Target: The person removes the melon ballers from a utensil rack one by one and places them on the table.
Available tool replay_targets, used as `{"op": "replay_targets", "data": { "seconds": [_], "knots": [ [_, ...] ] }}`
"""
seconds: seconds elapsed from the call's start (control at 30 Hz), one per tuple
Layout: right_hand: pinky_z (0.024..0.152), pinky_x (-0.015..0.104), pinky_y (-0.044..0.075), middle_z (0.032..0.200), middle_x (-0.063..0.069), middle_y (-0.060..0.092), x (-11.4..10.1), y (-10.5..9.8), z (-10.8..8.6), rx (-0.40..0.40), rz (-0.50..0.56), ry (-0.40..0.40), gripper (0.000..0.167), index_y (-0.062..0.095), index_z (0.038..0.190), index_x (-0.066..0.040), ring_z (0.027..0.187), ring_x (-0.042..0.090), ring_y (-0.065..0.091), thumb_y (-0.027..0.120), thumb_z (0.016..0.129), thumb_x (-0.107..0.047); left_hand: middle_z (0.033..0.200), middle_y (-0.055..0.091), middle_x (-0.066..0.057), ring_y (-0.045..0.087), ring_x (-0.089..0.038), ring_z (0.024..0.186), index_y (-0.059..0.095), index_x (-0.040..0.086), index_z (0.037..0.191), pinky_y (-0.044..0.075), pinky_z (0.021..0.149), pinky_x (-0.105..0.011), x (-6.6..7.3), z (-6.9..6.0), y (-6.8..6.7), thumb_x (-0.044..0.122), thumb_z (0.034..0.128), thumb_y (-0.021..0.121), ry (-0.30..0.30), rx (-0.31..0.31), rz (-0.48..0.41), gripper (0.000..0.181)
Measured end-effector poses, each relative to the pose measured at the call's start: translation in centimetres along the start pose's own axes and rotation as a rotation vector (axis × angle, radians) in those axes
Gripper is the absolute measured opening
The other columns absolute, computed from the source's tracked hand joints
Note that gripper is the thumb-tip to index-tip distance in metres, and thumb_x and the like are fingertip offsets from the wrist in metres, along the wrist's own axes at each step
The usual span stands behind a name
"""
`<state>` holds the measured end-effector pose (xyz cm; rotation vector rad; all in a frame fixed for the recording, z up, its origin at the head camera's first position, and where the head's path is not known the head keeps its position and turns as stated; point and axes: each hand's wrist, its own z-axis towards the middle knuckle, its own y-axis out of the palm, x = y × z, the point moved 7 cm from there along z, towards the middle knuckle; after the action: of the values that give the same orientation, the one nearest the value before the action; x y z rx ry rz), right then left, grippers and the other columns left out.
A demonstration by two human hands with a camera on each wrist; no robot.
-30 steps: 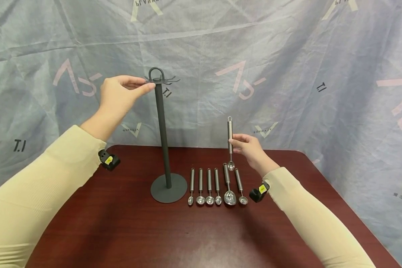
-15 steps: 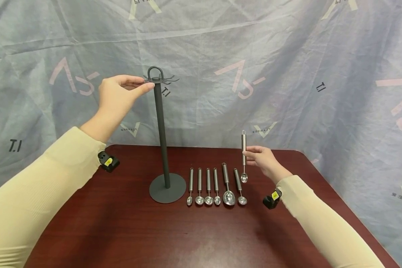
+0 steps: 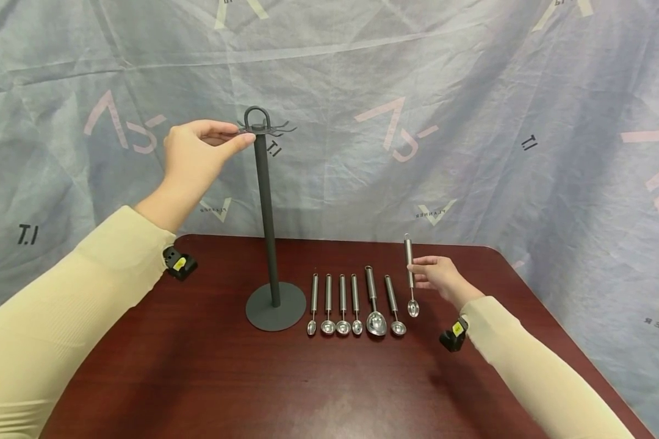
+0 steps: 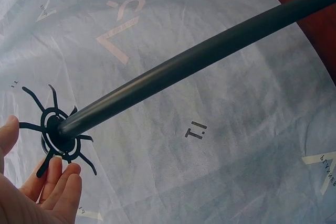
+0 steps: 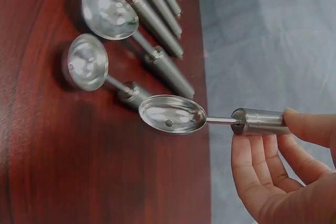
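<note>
My left hand pinches the hooked top of a dark grey metal stand between thumb and fingers. In the left wrist view, curved hooks fan out around the ring there. My right hand holds a steel melon baller by its handle, upright with the bowl down. The right wrist view shows its oval bowl with a small hole in it. To its left lie a round melon baller and a bigger ice cream scoop.
Several more small steel scoops lie in a row, handles pointing away, between the stand's round base and the big scoop. All rest on a dark red wooden table. A grey printed cloth hangs behind the table.
My right hand has carried the oval melon baller down and to the right, from above the row to beside its right end. The left hand stays on the stand's top.
</note>
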<state>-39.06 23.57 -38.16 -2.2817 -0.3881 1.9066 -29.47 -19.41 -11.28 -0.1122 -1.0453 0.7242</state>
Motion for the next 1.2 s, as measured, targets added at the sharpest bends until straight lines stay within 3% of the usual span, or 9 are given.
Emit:
{"op": "replay_targets", "data": {
  "seconds": [0.43, 0.63, 0.77, 0.93, 1.2],
  "knots": [
    [0.088, 0.04, 0.056, 0.096, 0.003, 0.063, 3.1, -0.2, 0.3, 0.025, -0.031, 0.048, 0.044, 0.05, 0.132, 0.009, 0.086, 0.019, 0.062, 0.061, 0.096, -0.013, 0.085, 0.071, 0.018, 0.062, -0.004, 0.096, 0.073, 0.018, 0.114, 0.043, 0.076, -0.02, -0.1, -0.2, -0.2, 0.056, 0.0745, 0.077, -0.005, 0.005, 0.012, 0.054],
    [0.085, 0.039, 0.057, 0.099, 0.007, 0.064, 4.5, -0.2, 0.5, 0.027, -0.033, 0.074, 0.045, 0.049, 0.133, 0.01, 0.084, 0.019, 0.062, 0.061, 0.096, -0.012, 0.093, 0.074, 0.011, 0.063, -0.008, 0.1, 0.073, 0.018, 0.114, 0.044, 0.075, -0.021, 0.1, -0.3, 0.0, 0.057, 0.0746, 0.076, 0.005, 0.005, 0.031, 0.056],
    [0.081, 0.036, 0.058, 0.102, 0.01, 0.065, 5.3, -0.2, 0.7, 0.012, -0.03, 0.061, 0.045, 0.05, 0.131, 0.011, 0.083, 0.019, 0.062, 0.063, 0.094, -0.012, 0.098, 0.075, 0.007, 0.063, -0.011, 0.102, 0.073, 0.018, 0.114, 0.044, 0.075, -0.021, 0.2, -0.2, 0.1, 0.057, 0.0749, 0.076, 0.014, 0.008, 0.039, 0.055],
    [0.075, 0.034, 0.059, 0.092, 0.008, 0.065, 5.7, 0.0, 1.1, -0.039, -0.012, 0.022, 0.043, 0.053, 0.122, 0.017, 0.076, 0.017, 0.062, 0.067, 0.091, -0.009, 0.098, 0.076, 0.005, 0.063, -0.011, 0.102, 0.073, 0.017, 0.114, 0.044, 0.075, -0.02, 0.2, -0.2, 0.0, 0.055, 0.0761, 0.076, 0.029, 0.022, 0.04, 0.054],
    [0.078, 0.037, 0.059, 0.096, 0.01, 0.065, 7.3, 0.4, 1.9, -0.017, -0.089, 0.079, 0.039, 0.053, 0.126, 0.016, 0.075, 0.015, 0.061, 0.061, 0.095, -0.007, 0.097, 0.076, 0.006, 0.064, -0.009, 0.099, 0.073, 0.017, 0.113, 0.044, 0.075, -0.02, 0.4, -0.3, -0.1, 0.055, 0.0763, 0.076, 0.03, 0.024, 0.042, 0.053]
  ]
}}
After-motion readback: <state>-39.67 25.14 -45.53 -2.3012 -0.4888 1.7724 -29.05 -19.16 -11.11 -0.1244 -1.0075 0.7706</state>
